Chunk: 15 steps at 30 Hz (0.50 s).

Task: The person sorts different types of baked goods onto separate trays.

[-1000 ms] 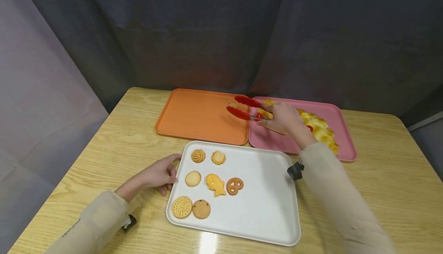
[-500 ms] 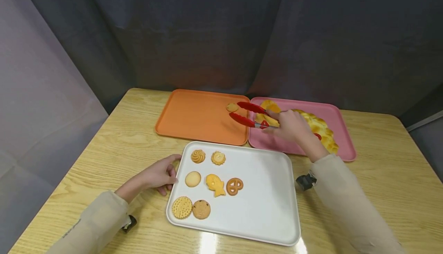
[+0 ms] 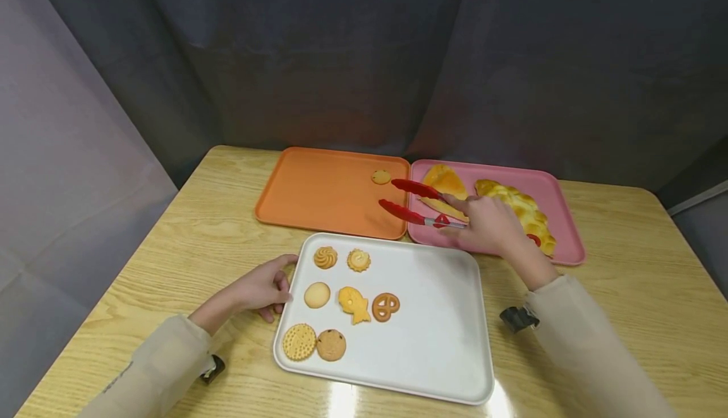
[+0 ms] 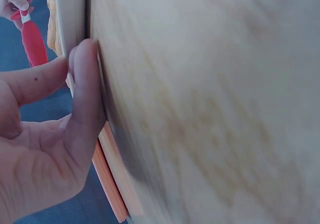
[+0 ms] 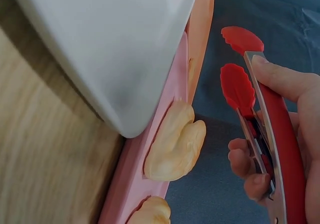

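Observation:
My right hand (image 3: 486, 223) grips a pair of red-tipped tongs (image 5: 277, 134) over the pink tray. The tongs' two red heads stand apart with nothing between them, pointing at the orange tray (image 3: 318, 196). On that tray's right end lies a small chocolate chip cookie (image 3: 381, 177). At the left edge of the white tray (image 3: 438, 329), my left hand (image 3: 263, 288) holds the rim between thumb and fingers. Spread over the white tray's left half are a swirl cookie (image 3: 325, 257), a fish-shaped cookie (image 3: 354, 305), a pretzel cookie (image 3: 386, 307), another chocolate chip cookie (image 3: 331, 344) and several others.
Two large breads, a folded one (image 3: 446, 181) and a braided one (image 3: 526, 209), lie on the pink tray (image 3: 560, 215). The pink and orange trays sit side by side along the back of the wooden table (image 3: 188, 241), before a dark curtain (image 3: 341, 57).
My right hand has drawn the tongs back to the right and nearer, off the small cookie, which now shows fully on the orange tray. The left hand has stayed put.

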### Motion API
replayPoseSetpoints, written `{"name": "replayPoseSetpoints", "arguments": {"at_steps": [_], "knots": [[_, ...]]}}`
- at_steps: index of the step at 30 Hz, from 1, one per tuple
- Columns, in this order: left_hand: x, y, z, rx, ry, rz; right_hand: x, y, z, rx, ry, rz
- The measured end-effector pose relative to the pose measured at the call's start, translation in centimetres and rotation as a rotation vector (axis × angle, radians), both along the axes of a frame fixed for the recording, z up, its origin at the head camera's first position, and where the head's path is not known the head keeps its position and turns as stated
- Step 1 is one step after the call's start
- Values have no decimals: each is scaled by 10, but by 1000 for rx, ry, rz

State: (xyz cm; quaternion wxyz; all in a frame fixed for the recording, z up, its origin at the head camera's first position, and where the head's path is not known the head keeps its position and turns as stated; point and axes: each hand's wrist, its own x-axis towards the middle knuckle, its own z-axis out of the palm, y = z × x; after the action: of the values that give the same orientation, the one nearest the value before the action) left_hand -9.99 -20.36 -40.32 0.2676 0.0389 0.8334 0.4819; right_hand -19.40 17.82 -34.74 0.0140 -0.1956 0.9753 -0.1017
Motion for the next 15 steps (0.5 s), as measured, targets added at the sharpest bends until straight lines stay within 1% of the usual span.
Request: {"name": "replayPoseSetpoints", "arguments": {"at_steps": [3, 8, 15], "knots": [[0, -1, -1, -1, 2, -3, 4, 3, -2, 4, 32, 36], [0, -1, -1, 3, 4, -12, 12, 6, -4, -7, 82, 72], [0, -2, -1, 13, -2, -9, 23, 9, -4, -21, 78, 102]]}}
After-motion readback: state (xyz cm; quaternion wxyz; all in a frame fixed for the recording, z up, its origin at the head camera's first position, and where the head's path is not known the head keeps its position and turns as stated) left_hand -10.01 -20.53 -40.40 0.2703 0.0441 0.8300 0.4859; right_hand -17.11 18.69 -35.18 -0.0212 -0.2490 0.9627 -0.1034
